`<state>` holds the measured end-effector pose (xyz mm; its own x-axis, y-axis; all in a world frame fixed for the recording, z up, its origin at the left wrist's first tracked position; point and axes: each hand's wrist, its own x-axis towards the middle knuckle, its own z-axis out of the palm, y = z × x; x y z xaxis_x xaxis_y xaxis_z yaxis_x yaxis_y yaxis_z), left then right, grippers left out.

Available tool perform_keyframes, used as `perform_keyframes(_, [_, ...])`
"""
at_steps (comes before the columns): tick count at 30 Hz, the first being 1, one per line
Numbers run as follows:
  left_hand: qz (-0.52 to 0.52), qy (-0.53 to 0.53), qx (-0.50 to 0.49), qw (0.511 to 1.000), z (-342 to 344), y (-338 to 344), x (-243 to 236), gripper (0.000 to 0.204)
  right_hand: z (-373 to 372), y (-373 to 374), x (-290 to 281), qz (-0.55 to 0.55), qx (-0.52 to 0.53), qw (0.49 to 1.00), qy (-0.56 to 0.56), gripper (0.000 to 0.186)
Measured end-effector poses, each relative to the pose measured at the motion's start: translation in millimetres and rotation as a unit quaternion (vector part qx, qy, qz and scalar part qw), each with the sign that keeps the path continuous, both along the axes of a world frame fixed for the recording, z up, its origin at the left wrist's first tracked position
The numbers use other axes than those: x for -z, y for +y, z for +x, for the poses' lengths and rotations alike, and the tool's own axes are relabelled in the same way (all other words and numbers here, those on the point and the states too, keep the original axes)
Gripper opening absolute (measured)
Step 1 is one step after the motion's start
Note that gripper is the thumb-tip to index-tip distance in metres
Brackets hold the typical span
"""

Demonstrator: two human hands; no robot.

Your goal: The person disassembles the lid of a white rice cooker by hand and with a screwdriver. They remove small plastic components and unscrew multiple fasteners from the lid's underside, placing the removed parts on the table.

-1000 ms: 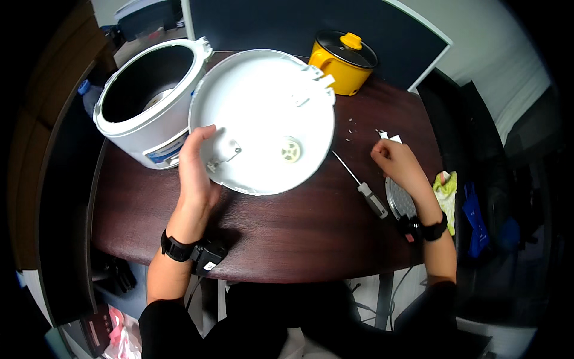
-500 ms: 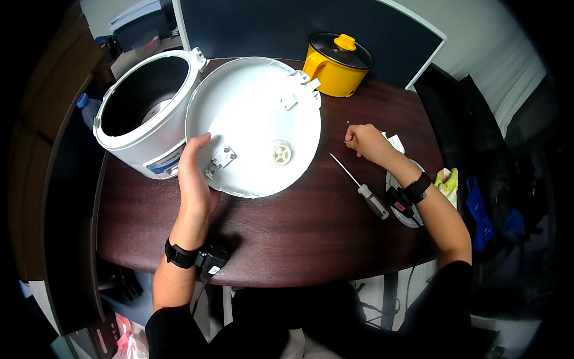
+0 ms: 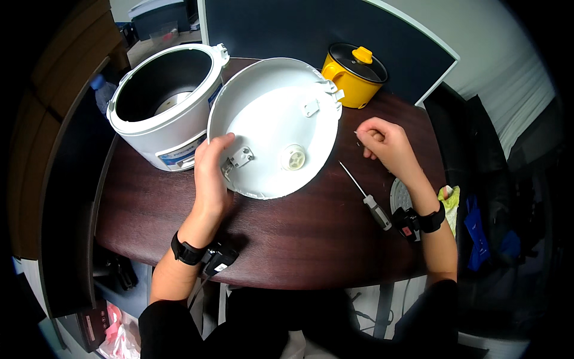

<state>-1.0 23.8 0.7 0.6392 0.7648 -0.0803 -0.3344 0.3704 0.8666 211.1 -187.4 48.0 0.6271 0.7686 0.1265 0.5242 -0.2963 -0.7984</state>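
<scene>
My left hand [image 3: 211, 176] grips the near-left rim of a white round rice cooker lid [image 3: 272, 122], thumb over the edge and fingers hidden beneath. The lid's hollow inner side faces up, with a round vent [image 3: 293, 158], a small latch plate [image 3: 242, 157] and a hinge at the far right. To the right of the lid my right hand [image 3: 385, 143] is raised with its fingertips pinched; a tiny pale bit shows there, too small to name. Below that hand a screwdriver [image 3: 376, 210] with a grey handle lies on the table, its tip pointing away to the left.
The white rice cooker body [image 3: 149, 128] stands open at the far left, beside the lid. A yellow pot [image 3: 344, 84] with a dark lid stands at the back. A round grey perforated piece [image 3: 399, 194] lies partly under my right wrist, near a green-yellow cloth [image 3: 449, 206]. A dark partition [image 3: 269, 30] borders the back.
The lid now tilts more, its right side raised, with my left hand still on it. My right hand has lifted from the tabletop, fingers pinched. The whole view has shifted slightly.
</scene>
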Motion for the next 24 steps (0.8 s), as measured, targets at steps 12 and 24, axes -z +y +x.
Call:
perform_keyframes(12, [0.123,-0.026,0.059,0.990,-8.9,-10.8,-12.5,0.022,-37.0,50.9,-6.3,0.121,-0.026,0.992,-0.038,0.011])
perform_keyframes(24, [0.237,-0.028,0.051,0.970,-10.5,-17.3,-14.8,0.028,-40.3,54.6,0.3,0.121,0.020,0.971,-0.203,0.010])
